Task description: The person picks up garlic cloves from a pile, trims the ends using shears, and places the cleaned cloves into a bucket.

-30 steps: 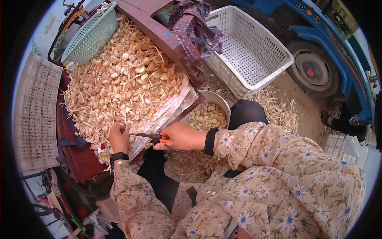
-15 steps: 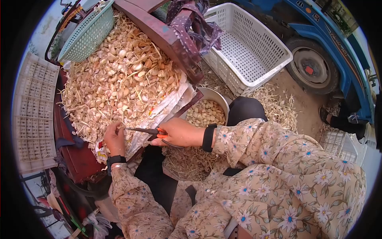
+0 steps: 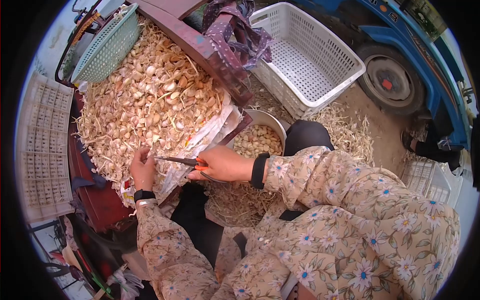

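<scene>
A large heap of loose garlic cloves (image 3: 145, 95) mixed with dry stalks and skins spreads in front of me. At its near edge, the fingers of my left hand (image 3: 142, 170) are pinched together on a small pale garlic clove (image 3: 149, 156), mostly covered by the fingertips. My right hand (image 3: 227, 165) is wrapped around the orange-handled scissors (image 3: 177, 160). Their dark blades point left, with the tips at my left fingertips; whether the blades are parted is too small to tell. Below the right wrist's far side stands a pale bucket (image 3: 272, 119) holding trimmed cloves (image 3: 257, 140).
A white plastic crate (image 3: 345, 82) stands beyond the bucket, near a blue vehicle's wheel (image 3: 390, 82). A green basket (image 3: 107, 47) rests on the heap's far left. Another white crate (image 3: 45, 145) stands at left. Dry husks (image 3: 345, 127) cover the ground. Another person's foot (image 3: 409, 141) shows at right.
My left hand has moved slightly up, its fingers still together near the scissor tips. The right hand has shifted slightly left with the scissors. The whole view has shifted a little.
</scene>
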`<state>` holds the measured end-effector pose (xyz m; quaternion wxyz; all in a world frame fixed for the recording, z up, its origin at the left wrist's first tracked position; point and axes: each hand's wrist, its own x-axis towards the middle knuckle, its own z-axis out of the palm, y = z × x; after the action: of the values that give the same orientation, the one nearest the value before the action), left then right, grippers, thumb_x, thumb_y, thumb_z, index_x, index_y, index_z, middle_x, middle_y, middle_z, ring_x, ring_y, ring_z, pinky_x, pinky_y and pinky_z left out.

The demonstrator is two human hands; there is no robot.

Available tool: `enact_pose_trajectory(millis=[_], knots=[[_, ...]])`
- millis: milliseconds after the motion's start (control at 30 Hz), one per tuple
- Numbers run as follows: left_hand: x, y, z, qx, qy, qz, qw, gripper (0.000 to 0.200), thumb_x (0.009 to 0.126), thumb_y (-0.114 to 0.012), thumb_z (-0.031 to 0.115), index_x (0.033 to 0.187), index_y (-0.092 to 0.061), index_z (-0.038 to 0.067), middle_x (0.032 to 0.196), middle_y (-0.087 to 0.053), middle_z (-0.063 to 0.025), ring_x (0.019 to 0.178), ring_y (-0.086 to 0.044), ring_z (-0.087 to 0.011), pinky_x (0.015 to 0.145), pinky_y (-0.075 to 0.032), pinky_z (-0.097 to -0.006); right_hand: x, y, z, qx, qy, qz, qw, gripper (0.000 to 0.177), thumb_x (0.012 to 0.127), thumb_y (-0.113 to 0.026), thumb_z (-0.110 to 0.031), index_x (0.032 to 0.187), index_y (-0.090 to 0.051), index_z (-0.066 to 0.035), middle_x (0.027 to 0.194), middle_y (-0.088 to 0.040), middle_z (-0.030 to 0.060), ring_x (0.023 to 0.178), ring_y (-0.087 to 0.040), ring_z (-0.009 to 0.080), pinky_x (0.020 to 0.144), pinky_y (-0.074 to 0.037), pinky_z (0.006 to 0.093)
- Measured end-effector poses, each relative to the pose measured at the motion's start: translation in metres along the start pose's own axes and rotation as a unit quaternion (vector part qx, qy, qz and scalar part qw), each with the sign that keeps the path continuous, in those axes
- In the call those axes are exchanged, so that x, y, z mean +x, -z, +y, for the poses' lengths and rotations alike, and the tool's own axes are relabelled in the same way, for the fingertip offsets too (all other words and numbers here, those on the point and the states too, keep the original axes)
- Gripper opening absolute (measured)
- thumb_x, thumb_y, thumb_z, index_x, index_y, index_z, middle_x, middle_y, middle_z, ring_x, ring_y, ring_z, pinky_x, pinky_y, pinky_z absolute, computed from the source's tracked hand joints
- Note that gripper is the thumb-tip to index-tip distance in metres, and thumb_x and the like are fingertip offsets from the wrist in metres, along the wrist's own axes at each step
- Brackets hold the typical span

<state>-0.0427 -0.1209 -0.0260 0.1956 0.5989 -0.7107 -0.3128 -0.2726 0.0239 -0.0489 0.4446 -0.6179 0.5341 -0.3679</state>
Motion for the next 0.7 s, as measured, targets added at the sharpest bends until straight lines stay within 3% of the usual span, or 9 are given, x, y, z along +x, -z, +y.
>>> enact_pose_trajectory(millis=[67,133,233,367,467,600,700], knots=[[-0.006,0.007,0.0,-0.212,0.088,0.026,0.973,0.019,0.077,-0.056,0.0,0.097,-0.057,0.0,0.072,-0.054,-0.0014,0.057,-0.05,-0.01,0.051,-0.042,-0.0204,0.003,-0.003,0.006,-0.013,-0.001,0.016,1.0,0.056,0.075,-0.058,-0.056,0.065,-0.059,-0.001,0.06,-0.057,0.0184,0.062,-0.057,0.0368,0.058,-0.045,0.0426],[-0.02,0.009,0.009,-0.328,0.111,0.034,0.937,0.022,0.08,-0.051,-0.001,0.102,-0.053,0.0,0.079,-0.052,-0.0033,0.061,-0.05,-0.0099,0.049,-0.042,-0.0196,0.003,-0.005,0.006,-0.012,0.001,0.021,1.0,0.057,0.076,-0.058,-0.056,0.064,-0.059,0.0,0.06,-0.057,0.0185,0.061,-0.058,0.0369,0.058,-0.045,0.0424],[-0.038,0.016,0.012,-0.427,0.093,0.012,0.899,0.028,0.081,-0.048,-0.004,0.108,-0.048,0.001,0.091,-0.052,-0.0075,0.07,-0.052,-0.0122,0.056,-0.044,-0.0194,0.003,-0.003,0.006,0.007,0.008,0.025,1.0,0.058,0.077,-0.057,-0.056,0.063,-0.057,0.0,0.058,-0.054,0.019,0.059,-0.056,0.037,0.055,-0.043,0.0418],[-0.073,0.01,0.03,-0.58,0.092,-0.042,0.808,0.023,0.083,-0.051,0.001,0.106,-0.049,0.002,0.099,-0.053,-0.0105,0.078,-0.052,-0.0153,0.064,-0.045,-0.0203,0.006,-0.01,0.008,0.016,0.025,0.043,0.999,0.058,0.078,-0.056,-0.055,0.061,-0.053,0.001,0.056,-0.05,0.0195,0.055,-0.052,0.0374,0.051,-0.039,0.0411],[-0.088,0.008,0.039,-0.639,0.087,-0.073,0.76,0.022,0.085,-0.053,0.006,0.107,-0.049,0.003,0.097,-0.055,-0.0097,0.081,-0.053,-0.0159,0.066,-0.045,-0.0215,0.009,-0.016,0.014,0.012,0.038,0.053,0.998,0.057,0.079,-0.056,-0.054,0.061,-0.053,0.0,0.055,-0.049,0.019,0.055,-0.051,0.0374,0.05,-0.039,0.041],[-0.092,0.008,0.032,-0.502,0.055,-0.021,0.863,0.03,0.084,-0.054,0.001,0.113,-0.046,0.003,0.096,-0.057,-0.01,0.079,-0.053,-0.0137,0.069,-0.045,-0.0232,0.007,-0.011,0.009,-0.023,0.005,0.012,1.0,0.06,0.076,-0.057,-0.058,0.064,-0.059,0.001,0.059,-0.056,0.0191,0.06,-0.058,0.037,0.057,-0.045,0.042],[-0.102,0.008,0.057,-0.353,0.034,0.045,0.934,0.04,0.082,-0.054,-0.003,0.119,-0.041,0.002,0.104,-0.057,-0.0122,0.085,-0.054,-0.0119,0.072,-0.045,-0.0227,0.007,-0.008,0.006,-0.007,-0.005,0.011,1.0,0.058,0.075,-0.058,-0.058,0.066,-0.06,0.0,0.06,-0.057,0.0184,0.062,-0.059,0.0369,0.058,-0.046,0.0421]])
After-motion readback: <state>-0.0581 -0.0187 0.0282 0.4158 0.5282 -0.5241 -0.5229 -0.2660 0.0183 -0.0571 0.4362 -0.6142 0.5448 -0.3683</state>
